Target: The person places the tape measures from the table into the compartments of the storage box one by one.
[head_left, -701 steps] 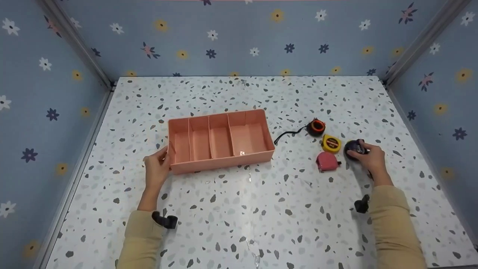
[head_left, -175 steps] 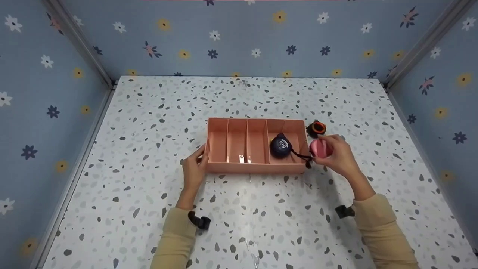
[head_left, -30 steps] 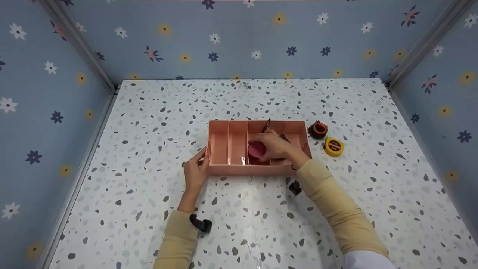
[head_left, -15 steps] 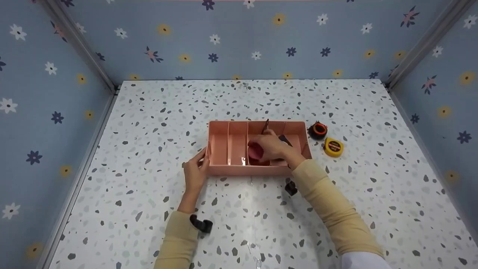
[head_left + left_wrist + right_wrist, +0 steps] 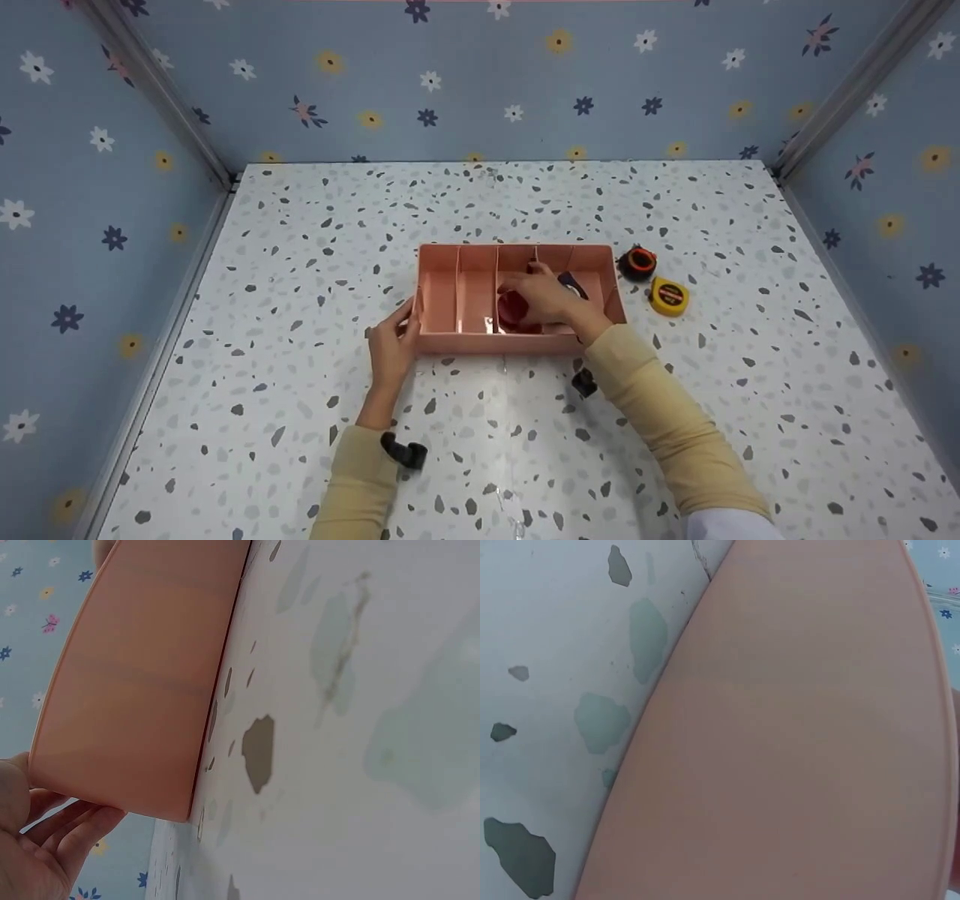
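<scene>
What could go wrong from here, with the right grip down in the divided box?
The right grip partly covers the dark blue tape measure in the right-end compartment, so lifting out might nudge it.
The red tape measure is partly hidden in the next compartment; it could end up leaning on a divider.
The black-and-orange tape measure sits just beyond the box's right end; if the left grip pushes, the box may bump it.

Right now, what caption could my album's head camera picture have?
Left hand touching the pink box, right hand inside on a red tape measure, black tape measure and yellow tape measure lying outside.
</scene>
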Action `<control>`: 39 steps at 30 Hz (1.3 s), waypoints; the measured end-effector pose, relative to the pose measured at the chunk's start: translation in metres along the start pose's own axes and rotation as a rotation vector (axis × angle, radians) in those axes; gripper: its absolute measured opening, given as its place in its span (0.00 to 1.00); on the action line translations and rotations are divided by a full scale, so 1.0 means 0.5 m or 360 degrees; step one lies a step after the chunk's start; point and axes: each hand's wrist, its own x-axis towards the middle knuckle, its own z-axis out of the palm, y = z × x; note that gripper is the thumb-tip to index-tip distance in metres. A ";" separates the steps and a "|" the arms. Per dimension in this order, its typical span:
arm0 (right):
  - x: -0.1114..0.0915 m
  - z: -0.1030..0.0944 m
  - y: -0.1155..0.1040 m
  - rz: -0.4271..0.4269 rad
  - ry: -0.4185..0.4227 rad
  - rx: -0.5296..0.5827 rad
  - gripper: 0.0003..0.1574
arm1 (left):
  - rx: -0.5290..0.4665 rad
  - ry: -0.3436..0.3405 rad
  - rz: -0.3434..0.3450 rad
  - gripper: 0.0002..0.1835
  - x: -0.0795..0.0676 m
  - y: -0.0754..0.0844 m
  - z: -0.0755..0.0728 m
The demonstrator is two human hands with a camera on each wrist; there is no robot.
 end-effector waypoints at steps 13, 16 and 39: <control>-0.010 -0.004 0.004 -0.0065 0.0092 0.0147 0.25 | -0.0018 0.0001 0.0009 0.17 0.001 -0.005 0.001; -0.014 -0.010 0.002 -0.0077 0.0119 0.0192 0.23 | -0.0020 0.0003 0.0012 0.17 0.002 -0.005 0.001; -0.050 -0.053 0.007 -0.0042 0.0504 0.0491 0.23 | 0.0008 0.0013 -0.0006 0.17 0.002 -0.001 0.002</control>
